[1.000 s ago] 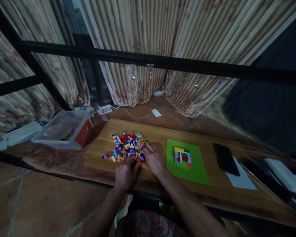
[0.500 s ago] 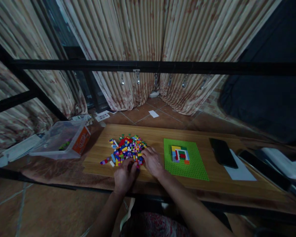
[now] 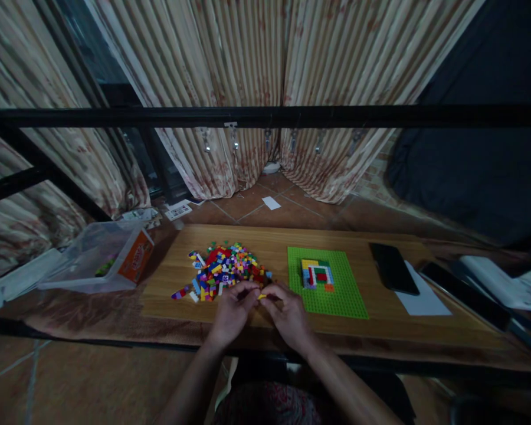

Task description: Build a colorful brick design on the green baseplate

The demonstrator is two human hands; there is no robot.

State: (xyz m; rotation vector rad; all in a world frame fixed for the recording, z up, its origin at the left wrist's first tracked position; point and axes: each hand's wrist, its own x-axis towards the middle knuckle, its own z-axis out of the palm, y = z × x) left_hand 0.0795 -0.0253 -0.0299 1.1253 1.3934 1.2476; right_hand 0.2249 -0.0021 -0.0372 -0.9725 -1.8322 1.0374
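Note:
A small yellow toy brick [image 3: 261, 297] shows between the fingertips of my two hands, just in front of the brick pile. My right hand [image 3: 287, 310] is closed in a pinch on it. My left hand [image 3: 233, 311] is also pinched, its fingertips meeting the right ones; what it grips, if anything, is hidden. Behind the hands lies a heap of many-coloured toy bricks [image 3: 223, 267]. To the right is a green baseplate [image 3: 340, 304] bearing a low square brick build [image 3: 317, 274] in yellow, white, red, blue and orange.
The wooden board [image 3: 168, 295] carries all this. A clear plastic box [image 3: 82, 265] with an orange label stands on the left. At the right lie a black phone [image 3: 393, 268], a white paper [image 3: 429, 301] and another dark flat object [image 3: 464, 295]. A black bar [image 3: 265, 117] crosses beyond.
My right hand has left the pile and come toward me, meeting my left hand. A yellow brick now shows between the fingers. The whole view has shifted slightly.

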